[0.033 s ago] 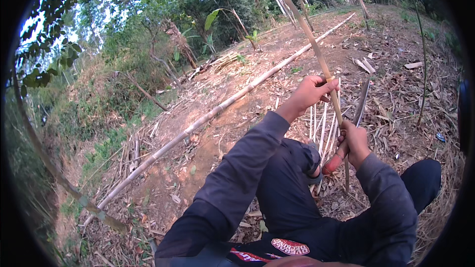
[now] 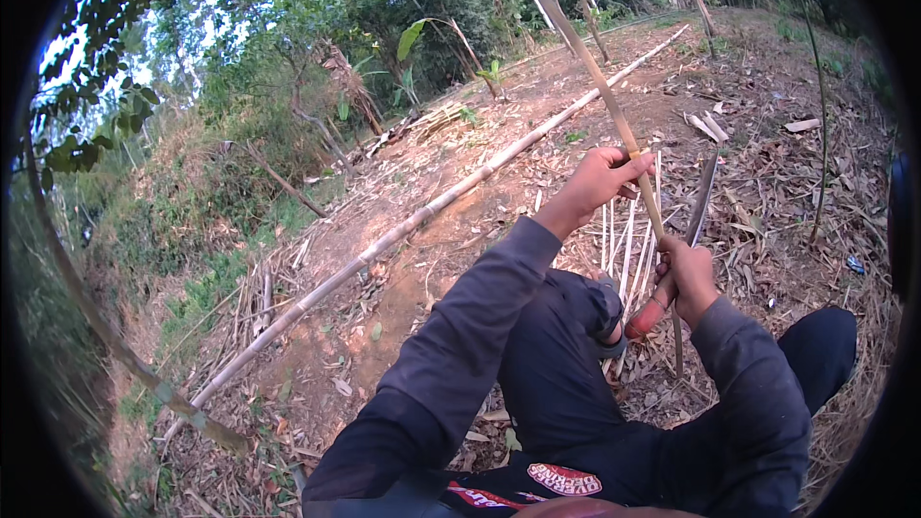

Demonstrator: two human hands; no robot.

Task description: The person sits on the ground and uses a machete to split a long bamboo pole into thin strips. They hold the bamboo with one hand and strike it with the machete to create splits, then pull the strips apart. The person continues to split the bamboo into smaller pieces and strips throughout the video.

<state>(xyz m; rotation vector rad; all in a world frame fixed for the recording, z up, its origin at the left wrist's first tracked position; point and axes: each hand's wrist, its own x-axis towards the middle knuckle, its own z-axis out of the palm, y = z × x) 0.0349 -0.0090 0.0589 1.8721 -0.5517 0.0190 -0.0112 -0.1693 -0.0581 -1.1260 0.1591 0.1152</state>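
Observation:
A long bamboo strip (image 2: pixel 614 104) slants up from between my hands and leaves the top of the view. My left hand (image 2: pixel 606 182) pinches it between thumb and fingers, above the other hand. In my right hand (image 2: pixel 687 276) is a machete with an orange-red handle (image 2: pixel 650 317), its blade (image 2: pixel 703 200) pointing up and away. The strip runs against the right thumb and fingers, beside the blade. Below that hand, the strip's lower part (image 2: pixel 678 350) shows. Exactly where blade and strip meet is hidden by the fingers.
Several thin pale strips (image 2: pixel 625 245) lie by my foot, beyond my bent leg (image 2: pixel 552 355). A long bamboo pole (image 2: pixel 413 223) crosses the leaf-littered slope. Two split pieces (image 2: pixel 708 127) rest farther off. A thin trunk (image 2: pixel 125 350) leans at the left, with bushes behind.
The strip's upper end has swung slightly left, and its lower end slightly right. Both hands keep their hold in nearly the same place.

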